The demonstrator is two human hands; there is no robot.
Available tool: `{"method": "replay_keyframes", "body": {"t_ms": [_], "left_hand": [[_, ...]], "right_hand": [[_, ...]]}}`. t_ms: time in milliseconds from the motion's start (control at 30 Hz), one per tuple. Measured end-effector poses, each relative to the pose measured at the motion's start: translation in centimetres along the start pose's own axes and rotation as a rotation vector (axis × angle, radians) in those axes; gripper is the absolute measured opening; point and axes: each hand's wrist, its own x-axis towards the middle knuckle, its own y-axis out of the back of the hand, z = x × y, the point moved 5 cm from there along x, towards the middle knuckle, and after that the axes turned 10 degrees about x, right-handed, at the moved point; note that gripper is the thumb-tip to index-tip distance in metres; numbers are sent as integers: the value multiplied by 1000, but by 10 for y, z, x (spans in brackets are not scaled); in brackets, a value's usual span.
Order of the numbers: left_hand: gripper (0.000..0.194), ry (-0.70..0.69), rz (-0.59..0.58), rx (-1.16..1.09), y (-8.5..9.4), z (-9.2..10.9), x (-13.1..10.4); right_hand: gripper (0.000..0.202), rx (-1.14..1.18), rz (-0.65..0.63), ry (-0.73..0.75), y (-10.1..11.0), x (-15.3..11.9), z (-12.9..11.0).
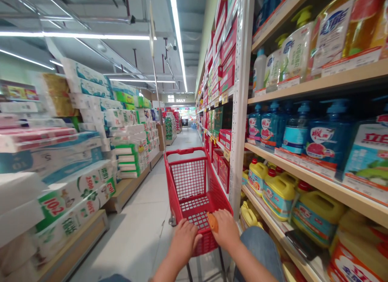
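Note:
A small red plastic shopping cart with grid walls stands in front of me, with nothing to be seen in its basket. My left hand lies over its near rim, fingers bent down onto the edge. Further right on the same rim, my right hand is closed, with a small orange ribbed thing caught at its thumb side. I cannot make out what kind of thing that is. The fingertips of the right hand are partly hidden.
Stacked tissue packs line the aisle's left side on low wooden platforms. Close on my right, shelves hold blue pump bottles and yellow detergent jugs. The tiled floor runs ahead between them. My knee is near the lower shelf.

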Motion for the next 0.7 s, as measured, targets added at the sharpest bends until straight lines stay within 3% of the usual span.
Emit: {"method": "replay_keyframes", "body": {"t_ms": [100,200,300,433,567,700], "left_hand": [[20,-72,26,-60,4,-5,-1],[17,-47,19,-69,2,-1,1],[15,27,-46,-65,-5,13,6],[18,17,-88,-95,-5,22,9],[28,-114,-40,-117,3,4,14],[27,-63,-58,-129,-3,-9,29]], "right_hand": [[24,22,17,18,10,4,13],[18,20,69,-35,16,8,14],[18,46,82,-37,9,4,-2],[28,105,65,121,1,-11,-26],[25,111,44,122,8,-10,-11],[25,99,139,67,13,-5,4]]}}
